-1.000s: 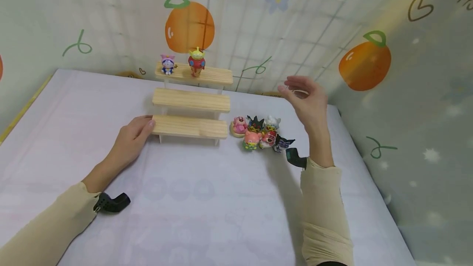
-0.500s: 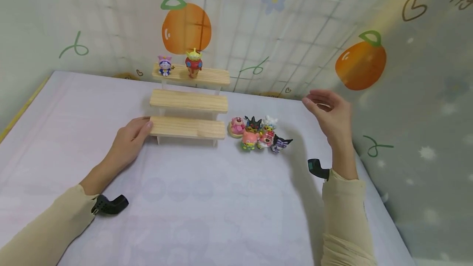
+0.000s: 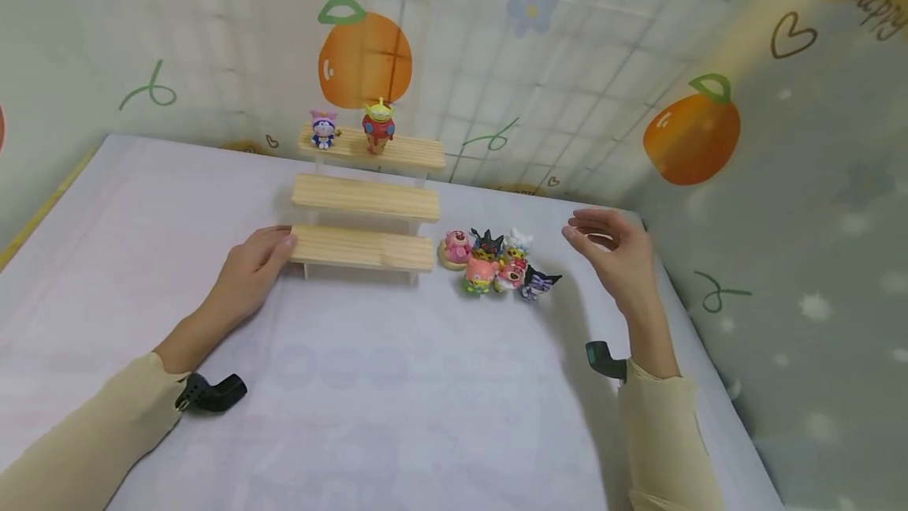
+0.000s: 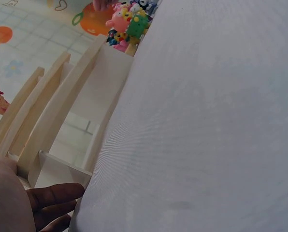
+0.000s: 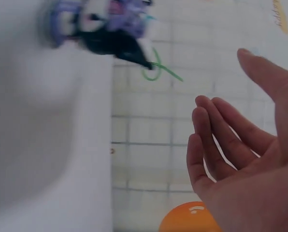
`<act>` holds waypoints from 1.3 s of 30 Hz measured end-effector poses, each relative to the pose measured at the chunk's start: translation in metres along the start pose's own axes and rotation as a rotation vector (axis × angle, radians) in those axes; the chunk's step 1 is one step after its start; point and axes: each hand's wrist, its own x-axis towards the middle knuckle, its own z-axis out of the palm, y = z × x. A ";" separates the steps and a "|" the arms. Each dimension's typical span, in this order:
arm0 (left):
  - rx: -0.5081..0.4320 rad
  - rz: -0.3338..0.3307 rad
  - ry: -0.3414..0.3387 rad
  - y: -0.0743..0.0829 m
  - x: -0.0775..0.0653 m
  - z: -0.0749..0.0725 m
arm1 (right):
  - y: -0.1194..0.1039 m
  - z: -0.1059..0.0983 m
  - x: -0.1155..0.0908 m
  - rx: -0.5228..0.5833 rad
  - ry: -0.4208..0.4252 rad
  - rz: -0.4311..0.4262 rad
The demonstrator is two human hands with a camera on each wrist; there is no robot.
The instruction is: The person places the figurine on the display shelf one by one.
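Note:
My left hand [image 3: 248, 266] grips the left end of a three-tier wooden display stand [image 3: 365, 195], its thumb at the lowest board. In the left wrist view, the fingers [image 4: 54, 195] reach along the stand's white side support. A purple-and-white figurine [image 3: 324, 131] and a three-eyed alien figurine [image 3: 379, 127] stand on the top tier. Beside the stand's right end, several figurines are clustered, among them a pink bear [image 3: 457, 245] and a black-eared one [image 3: 537, 283]. My right hand [image 3: 620, 259] hovers right of that cluster, fingers loosely curved and holding nothing.
The stand and figurines rest on a white-covered table [image 3: 397, 385]. Behind it hangs a curtain [image 3: 482, 46] printed with oranges, and another printed side [image 3: 816, 259] closes off the right. A black camera [image 3: 605, 359] sits on the right wrist.
My right hand has moved rightward away from the cluster, then lowered toward the table. The left hand stays at the stand. The figurines keep their places.

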 end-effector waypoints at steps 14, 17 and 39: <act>0.008 -0.014 -0.007 0.003 -0.002 -0.001 | 0.020 0.001 -0.022 0.070 -0.101 -0.028; 0.008 -0.020 -0.009 0.003 -0.002 0.000 | 0.022 0.000 -0.025 0.067 -0.199 -0.036; 0.008 -0.002 0.004 0.002 -0.001 0.000 | 0.039 0.028 -0.033 -0.112 -0.426 0.006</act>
